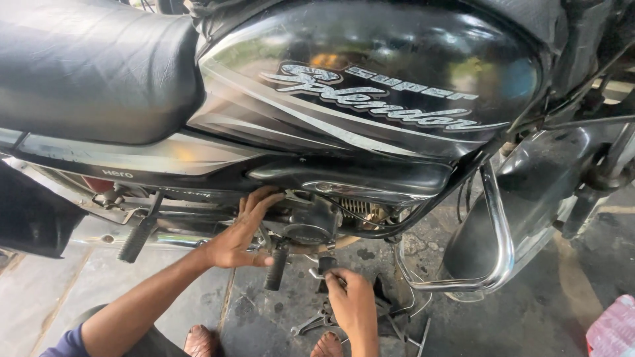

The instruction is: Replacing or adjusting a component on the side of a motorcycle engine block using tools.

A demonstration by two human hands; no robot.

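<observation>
A black motorcycle stands side-on, with its glossy fuel tank (370, 79) and seat (86, 66) filling the top of the head view. My left hand (241, 231) reaches under the frame, fingers spread against the engine casing (311, 225) beside a rubber footpeg (276, 268). My right hand (350, 301) sits lower, closed around a small dark part or tool (327, 264) just below the engine. What exactly it grips is partly hidden by the fingers.
A chrome crash guard (499, 244) curves down on the right, before the front mudguard (529, 192). A rear footpeg (135, 241) sticks out at left. Metal spanners (311, 322) lie on the oily concrete floor near my feet (202, 342). A pink cloth (612, 330) lies at bottom right.
</observation>
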